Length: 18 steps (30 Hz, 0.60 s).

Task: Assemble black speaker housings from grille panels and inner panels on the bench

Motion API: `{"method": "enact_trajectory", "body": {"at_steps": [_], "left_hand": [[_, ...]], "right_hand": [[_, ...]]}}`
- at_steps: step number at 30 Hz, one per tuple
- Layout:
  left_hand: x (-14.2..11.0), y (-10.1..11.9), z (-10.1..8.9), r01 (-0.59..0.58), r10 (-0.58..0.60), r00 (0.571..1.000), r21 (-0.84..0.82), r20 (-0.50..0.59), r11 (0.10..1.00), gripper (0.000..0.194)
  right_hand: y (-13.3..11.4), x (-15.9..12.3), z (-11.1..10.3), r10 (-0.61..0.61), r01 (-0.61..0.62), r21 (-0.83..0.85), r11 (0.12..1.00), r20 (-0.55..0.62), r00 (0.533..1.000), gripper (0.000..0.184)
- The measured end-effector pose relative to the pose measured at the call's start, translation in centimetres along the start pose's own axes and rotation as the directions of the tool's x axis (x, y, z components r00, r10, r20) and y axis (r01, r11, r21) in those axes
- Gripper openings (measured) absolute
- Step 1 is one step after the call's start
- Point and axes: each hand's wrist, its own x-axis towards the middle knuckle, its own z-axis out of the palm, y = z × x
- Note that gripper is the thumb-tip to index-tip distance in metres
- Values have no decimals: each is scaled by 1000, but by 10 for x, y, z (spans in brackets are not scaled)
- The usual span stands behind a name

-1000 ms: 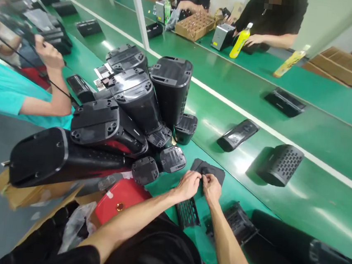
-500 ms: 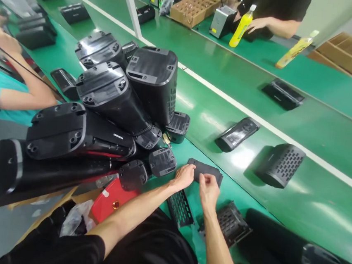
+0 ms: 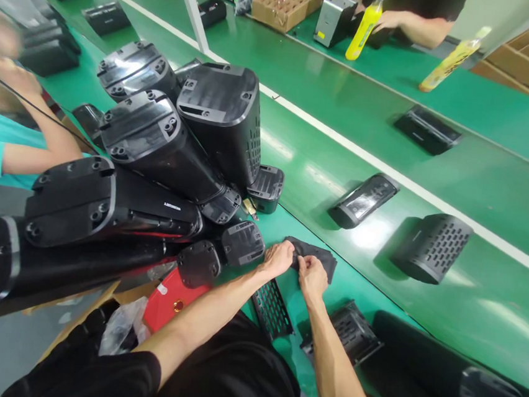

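Observation:
A small stack of thin dark sheets lies on the green bench edge in front of me; their material is unclear. My left hand pinches the near-left part of the top sheet. Close beside it, my right hand has thumb and fingertips pressed together on the same sheet, which looks wrinkled between them. Just below my hands sit a black perforated grille and a second black slotted frame. Left of my left hand are black end caps of upright or leaning housings.
Large black speaker-like housings crowd the left side. More black units, including a perforated one, lie on the green conveyor. A red piece is by my left forearm. Co-workers sit left and across, near a yellow bottle.
My right hand has moved closer to my left, and the top sheet now looks creased between them. Units on the conveyor have shifted slightly right; the view has shifted a little.

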Motion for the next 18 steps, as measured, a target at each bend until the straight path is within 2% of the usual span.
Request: {"method": "enact_trajectory", "body": {"at_steps": [4,8,12,14,18], "left_hand": [[0,1,1,9,-9,1000,15,4,1000,30],[-1,3,7,16,-16,1000,23,-16,1000,21],[-2,8,13,37,-36,998,37,-46,999,26],[-2,10,14,42,-39,998,43,-51,998,26],[-1,11,14,46,-43,998,51,-52,998,24]], "right_hand": [[3,5,-4,-18,17,64,998,2,1000,31],[18,9,-18,3,5,204,979,-35,999,35],[43,15,-45,116,-36,405,914,-174,978,44],[56,21,-68,216,-32,519,854,-298,930,43],[73,31,-128,370,109,685,721,-512,775,30]]}}
